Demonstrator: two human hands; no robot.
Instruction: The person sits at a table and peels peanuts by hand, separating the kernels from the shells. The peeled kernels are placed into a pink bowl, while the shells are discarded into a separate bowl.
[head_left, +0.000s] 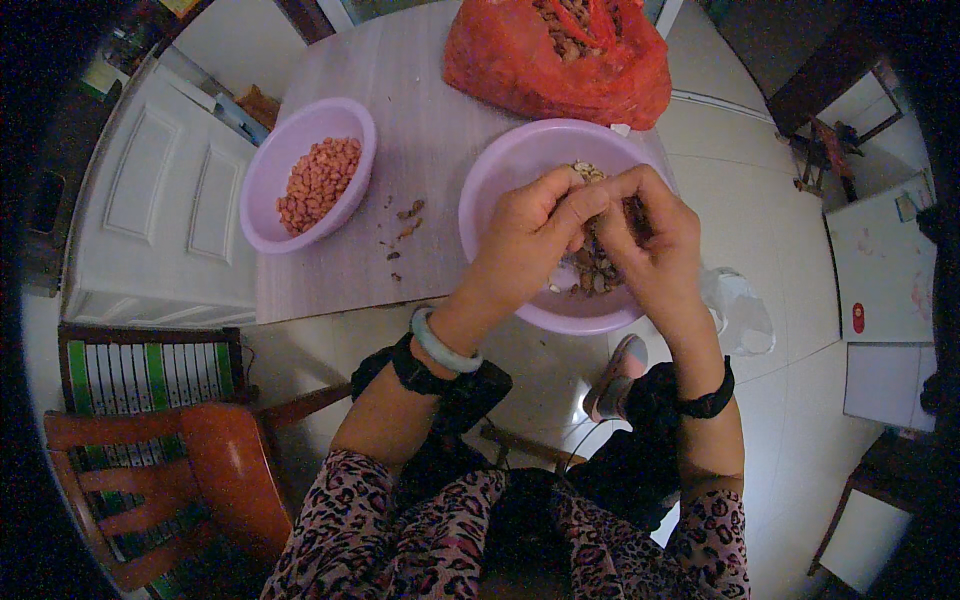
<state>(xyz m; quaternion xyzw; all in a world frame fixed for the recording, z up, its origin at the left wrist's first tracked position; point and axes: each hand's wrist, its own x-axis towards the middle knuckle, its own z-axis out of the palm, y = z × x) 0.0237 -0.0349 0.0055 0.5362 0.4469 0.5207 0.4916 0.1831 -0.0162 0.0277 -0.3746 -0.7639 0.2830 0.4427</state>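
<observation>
Over a lilac plastic basin (480, 142), my left hand (536, 221) and my right hand (656, 232) meet at the fingertips. Thumbs and forefingers are pinched close together, and whatever may lie between them is hidden. Below and behind the fingers, broken peanut shells (596, 274) lie in the basin. A smaller lilac bowl (259, 206) to the left holds a heap of shelled reddish peanuts (319, 180). Beyond the basin stands a red mesh bag (510, 79), with unshelled peanuts (570, 34) showing at its top.
Scraps of shell and skin (407, 221) lie on the wood-grain table (337, 292) between the bowls. A wooden chair (232, 465) stands at lower left. On the right, a clear plastic bag (742, 315) is beside the basin, low by the tiled floor (795, 405).
</observation>
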